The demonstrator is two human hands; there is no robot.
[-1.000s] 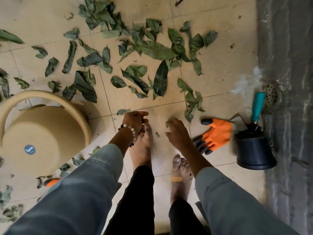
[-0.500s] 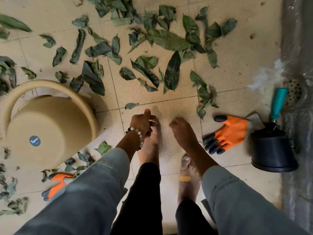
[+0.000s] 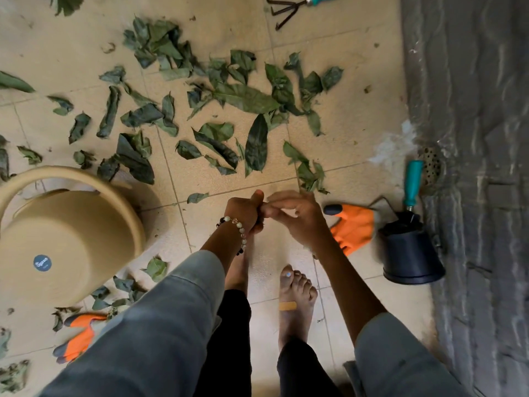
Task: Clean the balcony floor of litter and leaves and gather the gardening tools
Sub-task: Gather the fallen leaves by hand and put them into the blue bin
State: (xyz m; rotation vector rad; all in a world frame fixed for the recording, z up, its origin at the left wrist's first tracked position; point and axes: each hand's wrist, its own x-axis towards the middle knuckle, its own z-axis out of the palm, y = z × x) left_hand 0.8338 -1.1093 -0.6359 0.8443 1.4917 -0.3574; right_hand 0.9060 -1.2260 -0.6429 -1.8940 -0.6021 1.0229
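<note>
Clearly the left hand (image 3: 243, 213) is closed in a fist, perhaps round small scraps (I cannot tell), while the right hand (image 3: 297, 216), fingers loose, touches it. Most leaves (image 3: 246, 96) lie on the far floor; the bucket (image 3: 68, 239) waits on the left, probably to receive them.

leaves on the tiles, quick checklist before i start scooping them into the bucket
1. Hands free: cannot tell. The left hand is fisted with thumb up, the right hand touches it; anything held is hidden.
2. Bucket ready: not ok. The tan bucket lies tipped over, base toward the camera.
3. Leaves gathered: not ok. The leaves are scattered across several tiles.
4. Gloves on: not ok. One orange glove lies by the right hand, another near the bucket.
5. Tools gathered: not ok. A teal-handled tool stands in the black pot; the hand rake lies apart.
</note>
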